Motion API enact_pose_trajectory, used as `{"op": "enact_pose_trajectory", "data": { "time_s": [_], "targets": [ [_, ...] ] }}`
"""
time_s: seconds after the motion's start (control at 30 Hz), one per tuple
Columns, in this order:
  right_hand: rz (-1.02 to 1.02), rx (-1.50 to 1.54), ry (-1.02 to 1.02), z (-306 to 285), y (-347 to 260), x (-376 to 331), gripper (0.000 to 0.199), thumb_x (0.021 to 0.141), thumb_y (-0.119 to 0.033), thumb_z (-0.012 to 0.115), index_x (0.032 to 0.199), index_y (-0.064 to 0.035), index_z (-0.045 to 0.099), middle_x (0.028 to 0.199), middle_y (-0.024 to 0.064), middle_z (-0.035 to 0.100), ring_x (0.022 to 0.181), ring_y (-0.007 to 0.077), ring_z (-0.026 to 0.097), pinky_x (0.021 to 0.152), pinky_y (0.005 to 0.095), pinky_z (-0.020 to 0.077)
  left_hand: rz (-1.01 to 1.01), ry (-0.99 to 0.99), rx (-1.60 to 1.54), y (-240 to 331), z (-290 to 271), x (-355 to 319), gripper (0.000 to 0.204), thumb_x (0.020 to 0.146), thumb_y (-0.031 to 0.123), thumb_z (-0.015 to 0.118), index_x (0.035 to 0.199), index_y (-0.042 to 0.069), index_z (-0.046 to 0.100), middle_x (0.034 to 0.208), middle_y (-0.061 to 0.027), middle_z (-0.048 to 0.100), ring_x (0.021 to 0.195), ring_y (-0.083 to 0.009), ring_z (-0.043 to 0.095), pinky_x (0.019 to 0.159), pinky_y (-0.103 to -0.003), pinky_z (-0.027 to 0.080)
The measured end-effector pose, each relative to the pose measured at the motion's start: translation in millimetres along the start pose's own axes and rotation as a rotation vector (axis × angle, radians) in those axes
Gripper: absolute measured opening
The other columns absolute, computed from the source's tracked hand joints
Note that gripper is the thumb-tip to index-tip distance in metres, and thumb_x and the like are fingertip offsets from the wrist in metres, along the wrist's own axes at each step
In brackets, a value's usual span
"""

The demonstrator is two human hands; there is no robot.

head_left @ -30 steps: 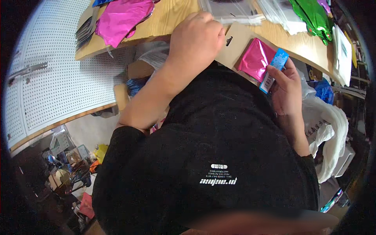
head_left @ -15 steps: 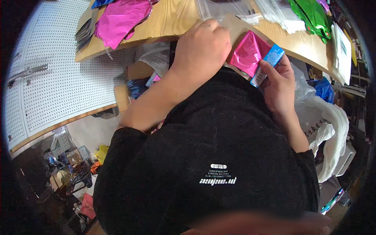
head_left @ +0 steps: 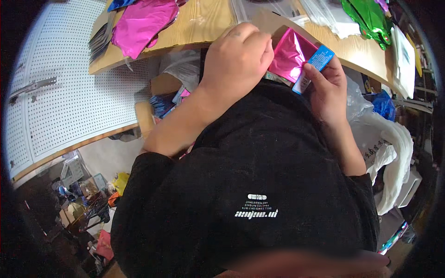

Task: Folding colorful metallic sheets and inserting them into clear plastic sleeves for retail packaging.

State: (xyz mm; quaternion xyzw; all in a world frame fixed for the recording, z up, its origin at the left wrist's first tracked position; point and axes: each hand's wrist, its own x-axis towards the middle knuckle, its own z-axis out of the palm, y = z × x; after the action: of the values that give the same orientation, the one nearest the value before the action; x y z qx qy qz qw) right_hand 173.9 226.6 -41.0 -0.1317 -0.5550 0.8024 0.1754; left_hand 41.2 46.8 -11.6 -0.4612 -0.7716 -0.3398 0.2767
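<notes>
My right hand (head_left: 328, 90) grips a blue card (head_left: 320, 60) with a white barcode end, thumb on its face and fingers behind. Against the card's left side lies a folded, shiny pink foil sheet (head_left: 289, 53), probably a flat foil balloon. My left hand (head_left: 238, 58) is curled closed right beside the foil's left edge, its back toward me. Whatever its fingers pinch is hidden. Behind the hands a see-through plastic sleeve (head_left: 265, 21) shows at the table edge; I cannot tell whether the foil is inside it.
On the wooden table (head_left: 194, 21) lie a pink foil piece (head_left: 144, 25), green foil (head_left: 368, 21) and clear plastic bags (head_left: 324, 16). A white perforated panel (head_left: 79, 88) stands at left. Below the table are a cardboard box (head_left: 164, 84), a blue bag (head_left: 384, 105) and white plastic (head_left: 394, 153).
The pink foil and the blue card have moved slightly up and to the left with my right hand. My left hand stays closed in nearly the same place.
</notes>
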Motion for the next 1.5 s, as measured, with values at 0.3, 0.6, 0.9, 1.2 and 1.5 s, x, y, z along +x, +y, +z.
{"op": "enact_pose_trajectory", "data": {
  "time_s": [0.3,0.6,0.9,1.2,1.5],
  "targets": [
    [-0.023,0.010,-0.081,-0.5,1.9,-0.4,0.030,0.098,0.006,0.064,0.125,-0.0035,0.060,0.105,0.0040,0.071,0.092,0.0117,0.068,0.082,0.0295,0.0562,-0.065,0.000,-0.043,-5.1,-5.1,0.8,0.014,0.081,0.004,0.077,0.095,0.003,0.075,0.091,-0.0117,0.072,0.075,-0.0282,0.071,0.068,-0.037,0.058],
    [-0.065,0.007,-0.068,10.7,-1.1,3.6,0.026,0.098,0.006,0.064,0.122,-0.0043,0.060,0.100,0.0029,0.070,0.088,0.0111,0.068,0.080,0.0275,0.0547,-0.014,0.046,-0.108,4.3,-5.1,1.1,0.016,0.080,0.003,0.078,0.096,0.004,0.075,0.090,-0.0111,0.072,0.075,-0.0277,0.071,0.068,-0.036,0.058],
    [-0.054,-0.026,-0.068,16.9,2.0,4.5,0.027,0.098,0.006,0.064,0.122,-0.0044,0.060,0.104,0.0035,0.070,0.093,0.0109,0.067,0.083,0.0284,0.0553,-0.002,0.084,-0.028,5.8,-3.4,0.0,0.016,0.079,0.003,0.078,0.095,0.005,0.075,0.089,-0.0109,0.072,0.076,-0.0285,0.071,0.068,-0.038,0.058],
    [-0.087,0.049,-0.088,16.6,6.2,10.6,0.030,0.098,0.006,0.064,0.126,-0.0031,0.059,0.107,0.0037,0.070,0.097,0.0120,0.067,0.088,0.0298,0.0553,-0.036,0.098,-0.020,6.6,-2.3,-2.3,0.016,0.079,0.003,0.078,0.095,0.005,0.075,0.088,-0.0112,0.071,0.076,-0.0288,0.070,0.068,-0.038,0.058],
    [-0.104,0.014,0.010,26.2,4.8,15.0,0.027,0.097,0.004,0.067,0.122,-0.0005,0.061,0.102,0.0042,0.072,0.091,0.0102,0.068,0.084,0.0273,0.0554,-0.030,0.069,-0.012,8.9,-1.4,-4.2,0.018,0.078,0.003,0.079,0.096,0.005,0.075,0.091,-0.0113,0.071,0.078,-0.0293,0.070,0.069,-0.037,0.058]
  ]
}}
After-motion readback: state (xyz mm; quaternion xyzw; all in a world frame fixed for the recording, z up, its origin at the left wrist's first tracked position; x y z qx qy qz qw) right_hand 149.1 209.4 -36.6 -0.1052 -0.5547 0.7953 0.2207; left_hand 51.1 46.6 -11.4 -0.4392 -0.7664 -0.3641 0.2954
